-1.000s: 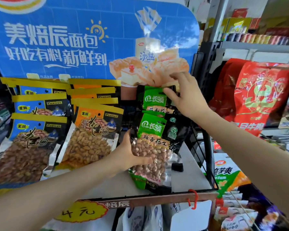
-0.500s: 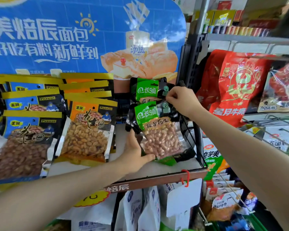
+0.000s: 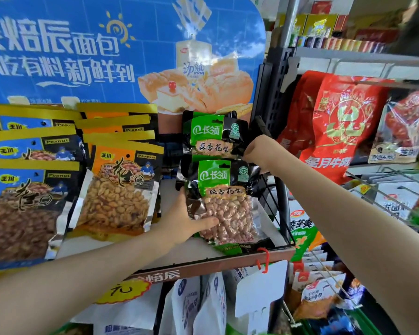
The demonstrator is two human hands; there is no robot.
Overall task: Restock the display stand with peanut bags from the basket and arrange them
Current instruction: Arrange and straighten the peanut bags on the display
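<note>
Two green-and-black peanut bags lean in a column at the right of the display stand shelf [image 3: 228, 256]. My left hand [image 3: 186, 221] grips the lower left edge of the front green peanut bag [image 3: 228, 209], thumb across its clear window. My right hand [image 3: 257, 151] reaches behind the right side of the rear green peanut bag [image 3: 213, 136], fingers hidden by it. Left of these stand a stack of orange peanut bags [image 3: 119, 189] and a stack of blue peanut bags [image 3: 27, 201]. The basket is not in view.
A blue bread advertisement board [image 3: 107, 49] backs the stand. A black wire side rail [image 3: 278, 204] closes the shelf's right end. Red snack bags [image 3: 339, 122] hang on the neighbouring rack. White bags [image 3: 198, 308] and a red hook [image 3: 264, 259] sit below the shelf.
My right hand dropped from the top of the rear green bag to behind its right side. The front green bag has been straightened upright. The view shifted left and closer.
</note>
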